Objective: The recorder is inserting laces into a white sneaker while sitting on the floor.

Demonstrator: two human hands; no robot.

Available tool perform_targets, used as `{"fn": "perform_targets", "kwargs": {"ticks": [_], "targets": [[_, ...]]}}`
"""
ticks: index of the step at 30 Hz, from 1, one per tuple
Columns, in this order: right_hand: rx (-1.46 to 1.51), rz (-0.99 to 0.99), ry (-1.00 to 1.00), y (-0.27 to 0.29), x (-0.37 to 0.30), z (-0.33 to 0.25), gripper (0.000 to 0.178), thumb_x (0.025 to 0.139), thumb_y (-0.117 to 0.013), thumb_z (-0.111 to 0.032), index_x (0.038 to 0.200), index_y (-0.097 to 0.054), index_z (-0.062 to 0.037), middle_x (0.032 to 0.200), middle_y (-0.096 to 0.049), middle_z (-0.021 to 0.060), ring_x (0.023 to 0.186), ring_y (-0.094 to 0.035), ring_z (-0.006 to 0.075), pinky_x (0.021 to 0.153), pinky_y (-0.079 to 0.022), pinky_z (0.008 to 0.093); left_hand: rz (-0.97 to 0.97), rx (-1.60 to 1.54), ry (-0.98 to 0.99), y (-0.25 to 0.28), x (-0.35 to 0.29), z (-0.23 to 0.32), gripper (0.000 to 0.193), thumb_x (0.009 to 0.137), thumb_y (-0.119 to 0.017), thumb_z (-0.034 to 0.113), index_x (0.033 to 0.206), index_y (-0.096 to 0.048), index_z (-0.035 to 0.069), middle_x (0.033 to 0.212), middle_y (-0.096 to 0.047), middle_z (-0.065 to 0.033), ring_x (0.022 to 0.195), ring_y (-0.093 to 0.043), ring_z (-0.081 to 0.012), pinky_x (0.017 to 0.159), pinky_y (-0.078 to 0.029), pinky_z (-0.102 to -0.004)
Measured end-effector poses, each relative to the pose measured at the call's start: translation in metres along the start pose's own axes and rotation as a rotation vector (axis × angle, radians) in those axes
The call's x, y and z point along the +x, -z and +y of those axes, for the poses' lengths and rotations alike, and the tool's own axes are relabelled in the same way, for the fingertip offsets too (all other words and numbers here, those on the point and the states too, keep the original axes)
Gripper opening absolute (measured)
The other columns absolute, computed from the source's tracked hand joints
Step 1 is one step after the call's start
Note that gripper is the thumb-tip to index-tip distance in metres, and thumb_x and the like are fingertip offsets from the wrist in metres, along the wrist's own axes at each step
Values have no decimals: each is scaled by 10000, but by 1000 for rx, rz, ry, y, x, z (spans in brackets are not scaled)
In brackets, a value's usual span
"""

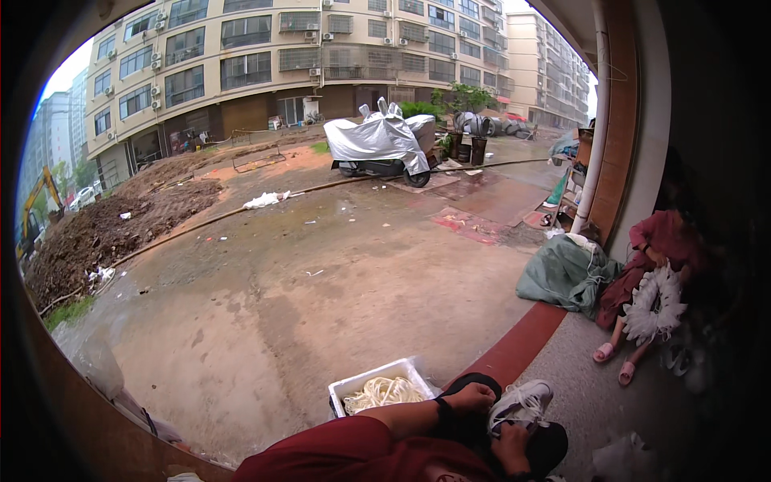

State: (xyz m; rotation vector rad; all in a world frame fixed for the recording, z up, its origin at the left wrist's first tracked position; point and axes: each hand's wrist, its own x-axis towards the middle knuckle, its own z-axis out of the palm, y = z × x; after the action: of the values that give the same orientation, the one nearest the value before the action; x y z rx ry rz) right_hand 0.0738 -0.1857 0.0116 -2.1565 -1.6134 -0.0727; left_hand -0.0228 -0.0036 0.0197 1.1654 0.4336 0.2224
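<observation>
A white and dark sneaker [524,402] sits on my lap, with white laces across its upper. My left hand [472,398], with a dark band on the wrist, is closed in a pinch just left of the sneaker; what its fingers hold is too small to make out. Against the near side of the sneaker, my right hand [511,444] has its fingers curled on the shoe's edge. To the left of my knees stands a white foam box [341,387] with a heap of cream-white shoelaces [384,394] in it.
At the right another person [666,241] in dark red sits with a ring of white pieces [654,305]. A green sack [566,269] lies beside a white pipe [594,136]. Outside are a covered motorbike [381,140], a hose [233,213] and a dirt mound [104,225].
</observation>
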Motion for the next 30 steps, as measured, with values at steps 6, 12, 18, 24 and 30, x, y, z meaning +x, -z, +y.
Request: {"fn": "perform_targets", "kwargs": {"ticks": [6, 12, 18, 24, 30], "targets": [[-45, -5, -19, -3, -1, 1, 209, 550, -699, -142, 666, -552, -49, 689, -573, 186, 705, -571, 367, 680, -441, 478, -30, -51, 1, 1, 1, -2, 35, 807, -578, 65, 778, -562, 54, 643, -534, -1, 537, -500, -99, 497, -410, -227], [-42, -31, -21, -1, -2, 0, 214, 553, -706, -145, 669, -556, -46, 692, -574, 184, 711, -571, 367, 685, -440, 476, -51, -30, 12, 6, 3, -5, 34, 810, -589, 78, 794, -568, 57, 667, -546, 4, 566, -510, -93, 528, -422, -221], [-17, -26, -21, 6, -1, -4, 206, 570, -684, -140, 699, -562, -35, 690, -578, 189, 707, -575, 377, 673, -444, 480, -89, -23, 19, 8, 5, -7, 47, 816, -600, 93, 822, -575, 53, 698, -563, 3, 605, -531, -89, 561, -440, -214], [-26, -27, -22, 5, 0, -3, 209, 573, -682, -144, 709, -563, -40, 704, -581, 192, 705, -575, 380, 683, -449, 478, -105, -10, 19, 9, 6, -5, 52, 819, -598, 91, 834, -571, 48, 706, -567, -7, 601, -535, -96, 559, -445, -217], [-12, -7, -26, 4, 0, -5, 218, 559, -698, -154, 698, -571, -45, 704, -581, 191, 714, -576, 378, 685, -450, 476, 22, -83, 36, 14, -8, 13, 41, 814, -586, 79, 823, -555, 53, 718, -565, -16, 617, -546, -108, 564, -460, -230]]}}
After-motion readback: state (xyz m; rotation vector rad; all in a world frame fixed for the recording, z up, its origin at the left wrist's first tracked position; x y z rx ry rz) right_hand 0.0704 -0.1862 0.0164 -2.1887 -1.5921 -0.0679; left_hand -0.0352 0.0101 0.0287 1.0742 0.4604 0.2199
